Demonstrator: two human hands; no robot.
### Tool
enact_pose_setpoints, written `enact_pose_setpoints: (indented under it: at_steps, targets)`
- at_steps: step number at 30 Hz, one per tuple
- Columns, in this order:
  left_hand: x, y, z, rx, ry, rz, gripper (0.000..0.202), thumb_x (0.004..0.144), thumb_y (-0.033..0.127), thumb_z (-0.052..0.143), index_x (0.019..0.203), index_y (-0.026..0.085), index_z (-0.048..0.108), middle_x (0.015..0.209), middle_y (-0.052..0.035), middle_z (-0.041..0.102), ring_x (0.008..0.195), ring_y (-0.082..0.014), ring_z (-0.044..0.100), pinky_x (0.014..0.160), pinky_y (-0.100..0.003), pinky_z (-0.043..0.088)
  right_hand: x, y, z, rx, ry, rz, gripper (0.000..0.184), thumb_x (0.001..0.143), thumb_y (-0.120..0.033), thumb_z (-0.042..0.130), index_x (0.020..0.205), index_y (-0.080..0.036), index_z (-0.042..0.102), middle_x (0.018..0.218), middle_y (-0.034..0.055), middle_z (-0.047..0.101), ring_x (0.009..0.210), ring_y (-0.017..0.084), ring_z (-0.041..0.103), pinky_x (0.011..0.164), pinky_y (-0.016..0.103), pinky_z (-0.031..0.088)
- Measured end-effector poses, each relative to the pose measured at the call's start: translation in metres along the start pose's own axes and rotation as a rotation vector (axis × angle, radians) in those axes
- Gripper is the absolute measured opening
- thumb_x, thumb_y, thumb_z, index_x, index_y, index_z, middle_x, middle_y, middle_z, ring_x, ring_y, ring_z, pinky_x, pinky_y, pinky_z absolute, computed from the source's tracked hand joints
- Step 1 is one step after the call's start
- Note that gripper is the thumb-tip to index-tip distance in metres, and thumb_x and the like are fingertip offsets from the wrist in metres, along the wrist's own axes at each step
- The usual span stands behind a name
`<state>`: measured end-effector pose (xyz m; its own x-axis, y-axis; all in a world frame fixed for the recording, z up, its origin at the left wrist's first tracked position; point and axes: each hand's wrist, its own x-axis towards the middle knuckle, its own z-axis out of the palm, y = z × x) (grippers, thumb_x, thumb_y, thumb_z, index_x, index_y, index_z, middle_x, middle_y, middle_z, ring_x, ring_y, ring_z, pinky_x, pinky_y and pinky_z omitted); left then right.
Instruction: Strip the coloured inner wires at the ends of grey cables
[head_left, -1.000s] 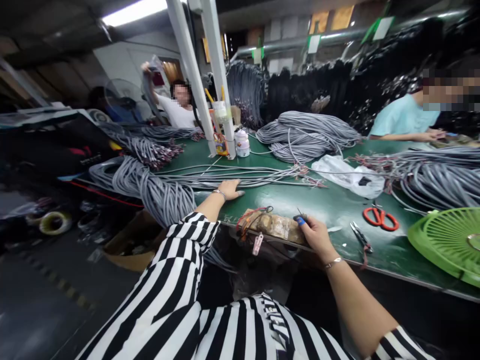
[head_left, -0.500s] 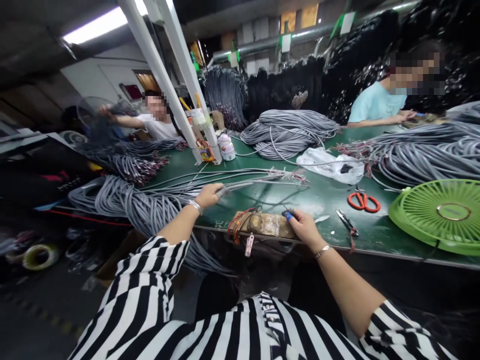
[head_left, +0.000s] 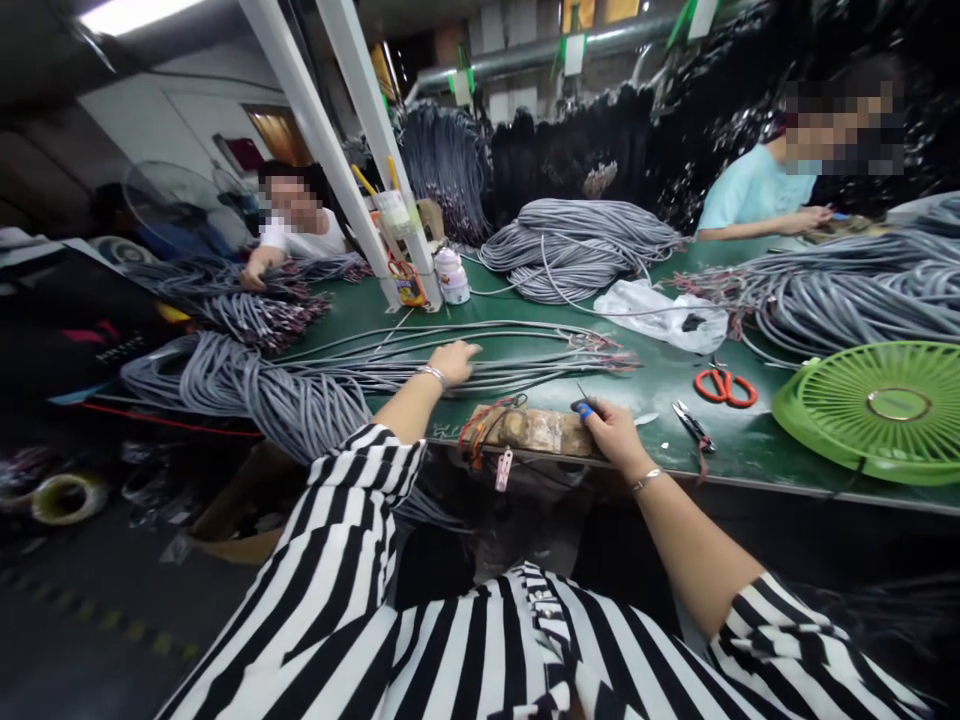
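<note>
My left hand (head_left: pixel 453 360) lies on a spread of grey cables (head_left: pixel 517 355) on the green table (head_left: pixel 660 385), fingers stretched over the strands. My right hand (head_left: pixel 611 430) is closed round a small blue-handled tool (head_left: pixel 583 405) whose thin tip points up. It rests at the right end of a tape-wrapped block (head_left: pixel 529 430) at the table's front edge, with red wires (head_left: pixel 484 430) at the block's left end. A small tag (head_left: pixel 502 468) hangs below the block.
A thick grey cable bundle (head_left: pixel 255 385) drapes off the table's left. Red scissors (head_left: pixel 724 387), small snips (head_left: pixel 694 425), a green fan (head_left: pixel 874 405) and a plastic bag (head_left: pixel 660 315) lie to the right. Two people work across the table beyond a white post (head_left: pixel 337 170).
My left hand gripped a cable half a second ago; now it lies flat on the strands a little further right. My right hand stays on the blue-handled tool. The person at far left lowered their arm.
</note>
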<state>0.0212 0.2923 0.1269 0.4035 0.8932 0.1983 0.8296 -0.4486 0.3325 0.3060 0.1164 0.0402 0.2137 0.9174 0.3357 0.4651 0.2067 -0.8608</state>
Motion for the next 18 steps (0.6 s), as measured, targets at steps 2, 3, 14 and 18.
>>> enact_pose_setpoints:
  at_steps: [2, 3, 14, 18]
  targets:
    - [0.001, 0.009, 0.020, 0.065, -0.017, 0.056, 0.040, 0.079, 0.022, 0.063, 0.118, 0.017, 0.066, 0.122, -0.0116, 0.065, 0.110, -0.0264, 0.060, 0.097, -0.037, 0.045, 0.000, -0.001, -0.001, 0.022, 0.017, 0.019, 0.035, 0.079, -0.050, 0.055, 0.060, -0.021, 0.055, 0.053, -0.0010, 0.049, 0.055, 0.014, 0.041, 0.052, 0.028, 0.031]
    - [0.000, 0.012, 0.026, 0.105, -0.026, 0.098, 0.040, 0.082, 0.023, 0.059, 0.121, 0.017, 0.064, 0.125, -0.0115, 0.064, 0.114, -0.0260, 0.059, 0.099, -0.036, 0.044, 0.000, -0.001, -0.001, 0.031, 0.019, 0.025, 0.034, 0.079, -0.050, 0.055, 0.061, -0.021, 0.055, 0.054, -0.0009, 0.050, 0.055, 0.014, 0.041, 0.053, 0.028, 0.031]
    - [-0.033, 0.028, 0.026, 0.432, -0.343, 0.300, 0.034, 0.085, 0.028, 0.053, 0.114, 0.018, 0.066, 0.107, -0.0124, 0.066, 0.102, -0.0258, 0.063, 0.093, -0.036, 0.047, -0.002, 0.002, -0.001, 0.046, -0.014, 0.017, 0.034, 0.081, -0.049, 0.055, 0.064, -0.020, 0.060, 0.059, -0.0002, 0.052, 0.059, 0.015, 0.043, 0.057, 0.029, 0.033]
    - [-0.032, 0.036, 0.031, 0.474, -0.295, 0.306, 0.033, 0.084, 0.021, 0.050, 0.113, 0.015, 0.064, 0.114, -0.0146, 0.062, 0.107, -0.0263, 0.061, 0.093, -0.035, 0.047, -0.002, 0.003, -0.001, 0.069, -0.018, 0.019, 0.034, 0.081, -0.050, 0.054, 0.066, -0.020, 0.061, 0.060, 0.0002, 0.053, 0.060, 0.015, 0.044, 0.060, 0.029, 0.035]
